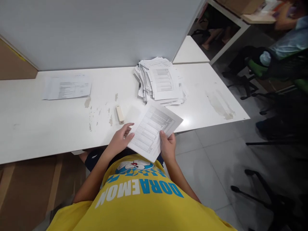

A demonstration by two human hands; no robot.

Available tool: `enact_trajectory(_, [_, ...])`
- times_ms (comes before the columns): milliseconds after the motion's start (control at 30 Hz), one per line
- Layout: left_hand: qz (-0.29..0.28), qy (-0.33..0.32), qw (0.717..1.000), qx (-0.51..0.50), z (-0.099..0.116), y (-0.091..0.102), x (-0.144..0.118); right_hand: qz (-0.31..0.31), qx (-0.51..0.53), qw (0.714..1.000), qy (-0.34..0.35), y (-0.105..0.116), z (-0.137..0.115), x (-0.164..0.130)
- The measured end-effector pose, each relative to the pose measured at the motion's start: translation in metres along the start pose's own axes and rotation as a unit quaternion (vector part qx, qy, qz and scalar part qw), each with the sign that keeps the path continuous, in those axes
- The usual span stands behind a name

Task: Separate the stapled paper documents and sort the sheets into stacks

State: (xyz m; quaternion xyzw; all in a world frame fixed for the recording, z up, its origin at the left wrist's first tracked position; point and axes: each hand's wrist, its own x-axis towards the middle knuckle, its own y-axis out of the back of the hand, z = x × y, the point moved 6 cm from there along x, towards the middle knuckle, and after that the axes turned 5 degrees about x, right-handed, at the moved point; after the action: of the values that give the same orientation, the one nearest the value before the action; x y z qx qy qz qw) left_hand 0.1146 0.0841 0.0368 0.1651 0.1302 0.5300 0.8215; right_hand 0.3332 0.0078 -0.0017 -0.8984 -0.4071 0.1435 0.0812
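My right hand [167, 146] pinches a printed paper sheet [154, 130] by its right edge, thumb on top and fingers underneath. Rows of a table cover the sheet, which is tilted above the desk's front edge; other sheets may lie beneath it, but I cannot tell. At its left edge is my left hand [121, 138], thumb and fingers apart, with the thumb tip close to or touching the paper. A small cream-coloured stick-like block [119, 115] lies on the desk just beyond my left hand. Behind the sheet stands an untidy pile of printed papers [162, 80].
A flatter stack of papers [67, 87] lies on the left of the white desk [31, 128]. A grey partition [103, 32] rises behind. Brown cardboard [29, 186] is below the desk at left. On the right are office chairs [267, 192] and a seated person [288, 41].
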Motion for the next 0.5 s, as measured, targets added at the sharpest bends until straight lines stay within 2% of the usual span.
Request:
enact_trajectory(33, [-0.024, 0.004, 0.999, 0.027, -0.006, -0.001, -0.003, 0.011, 0.010, 1.000, -0.001, -0.001, 0.003, -0.003])
enact_trajectory(100, [-0.035, 0.008, 0.998, 0.054, -0.013, 0.002, -0.006, -0.012, 0.029, 0.999, -0.030, -0.005, 0.011, -0.010])
enact_trajectory(167, [-0.021, 0.012, 0.997, 0.073, -0.017, 0.008, -0.005, -0.087, 0.029, 0.992, -0.090, -0.009, 0.020, -0.016])
enact_trajectory(233, [-0.004, 0.026, 0.996, 0.089, -0.020, 0.014, -0.004, -0.178, 0.009, 0.970, -0.163, -0.013, 0.029, -0.025])
enact_trajectory(300, [0.008, 0.046, 0.995, 0.083, -0.024, 0.016, -0.006, -0.225, -0.005, 0.952, -0.209, -0.014, 0.035, -0.033])
enact_trajectory(367, [0.033, 0.064, 0.996, 0.055, -0.030, 0.017, -0.010, -0.222, -0.004, 0.951, -0.216, -0.013, 0.037, -0.036])
enact_trajectory(500, [0.122, 0.066, 0.990, 0.022, -0.040, 0.020, -0.022, -0.189, 0.001, 0.967, -0.172, -0.022, 0.034, -0.032])
